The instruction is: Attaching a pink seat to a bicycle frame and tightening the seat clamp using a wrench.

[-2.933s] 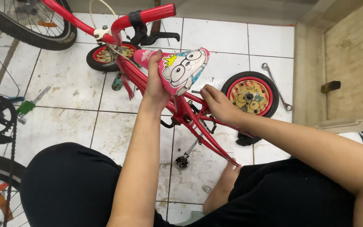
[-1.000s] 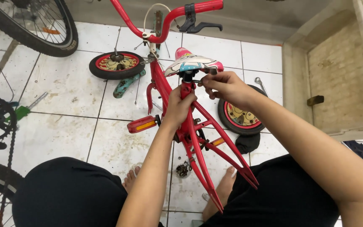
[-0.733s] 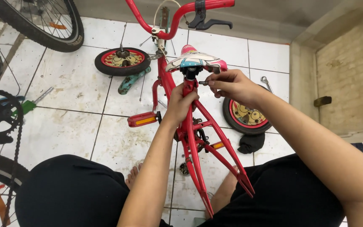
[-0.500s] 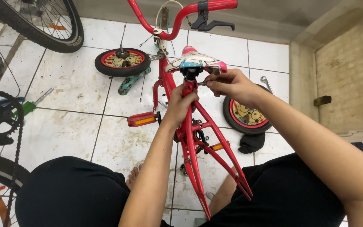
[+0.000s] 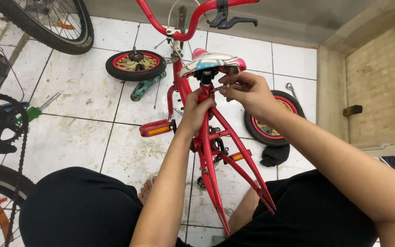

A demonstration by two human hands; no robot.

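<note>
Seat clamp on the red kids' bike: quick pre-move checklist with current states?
1. Frame steadied: ok. The left hand grips the red frame just below the saddle.
2. Fingers on the fastener: ok. The right hand pinches the seat clamp bolt under the saddle.
3. Bolt tight or loose: cannot tell.
4. Saddle level: cannot tell from above.
5. Spanner within reach: not ok. The spanner lies on the tiles beyond the loose wheel; neither hand holds a tool.
6. Rear dropouts free: ok. No wheel is fitted; the stays end bare between the knees.
</note>
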